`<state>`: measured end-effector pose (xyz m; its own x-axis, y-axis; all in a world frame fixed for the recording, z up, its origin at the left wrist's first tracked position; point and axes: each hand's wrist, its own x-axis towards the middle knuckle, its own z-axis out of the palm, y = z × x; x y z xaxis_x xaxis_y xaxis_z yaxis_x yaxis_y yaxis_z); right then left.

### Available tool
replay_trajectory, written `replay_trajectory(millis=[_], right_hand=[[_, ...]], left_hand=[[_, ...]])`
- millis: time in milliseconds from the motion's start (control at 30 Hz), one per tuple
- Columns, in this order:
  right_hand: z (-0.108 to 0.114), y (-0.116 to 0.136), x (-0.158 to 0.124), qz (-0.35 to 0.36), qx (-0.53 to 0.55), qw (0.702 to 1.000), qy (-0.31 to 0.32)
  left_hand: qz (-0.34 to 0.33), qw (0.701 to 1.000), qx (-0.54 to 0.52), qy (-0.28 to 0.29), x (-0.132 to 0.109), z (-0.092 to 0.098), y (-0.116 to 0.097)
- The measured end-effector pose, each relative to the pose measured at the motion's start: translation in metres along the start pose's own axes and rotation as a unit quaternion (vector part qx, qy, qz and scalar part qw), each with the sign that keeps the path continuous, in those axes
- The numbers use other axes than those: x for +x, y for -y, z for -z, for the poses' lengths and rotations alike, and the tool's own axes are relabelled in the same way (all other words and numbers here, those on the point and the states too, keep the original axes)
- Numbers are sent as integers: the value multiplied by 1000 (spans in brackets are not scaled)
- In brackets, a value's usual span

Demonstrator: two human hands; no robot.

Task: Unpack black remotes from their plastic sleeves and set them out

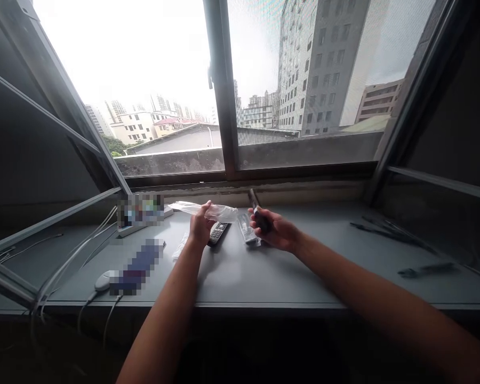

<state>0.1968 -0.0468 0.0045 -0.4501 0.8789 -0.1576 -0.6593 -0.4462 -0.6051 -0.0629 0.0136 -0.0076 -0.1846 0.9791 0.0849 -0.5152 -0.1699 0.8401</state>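
My left hand (201,226) pinches a clear, crumpled plastic sleeve (222,214), which stretches out to both sides of the fingers above the table. Under that sleeve a black remote control (218,233) with rows of light buttons lies on the grey tabletop (244,282). My right hand (276,230) is closed around a slim dark object (258,210) with a pale band, held up and tilted; its kind is not clear. Just left of my right hand, a small item in clear plastic wrapping (247,230) rests on the table.
A pixelated blue item (138,269) and a white rounded device (104,280) with cables lie at the left. Behind them sits a white power strip (128,229), partly pixelated. Metal frame bars (56,216) flank the table, and a window sill (304,188) borders the back.
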Motion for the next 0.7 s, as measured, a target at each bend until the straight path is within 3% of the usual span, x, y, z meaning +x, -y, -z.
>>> replay_trajectory(millis=[367,567,700], right_hand=[[7,5,2,-13,40,999,13],[-3,7,-3,27,-8,999,-43],[-2,9,-3,-8,6,1000,-2]], left_hand=[[-13,1000,13,6,-2,-1,0],[-12,1000,16,-2,1,0,2],[-12,1000,15,1,3,1,4]])
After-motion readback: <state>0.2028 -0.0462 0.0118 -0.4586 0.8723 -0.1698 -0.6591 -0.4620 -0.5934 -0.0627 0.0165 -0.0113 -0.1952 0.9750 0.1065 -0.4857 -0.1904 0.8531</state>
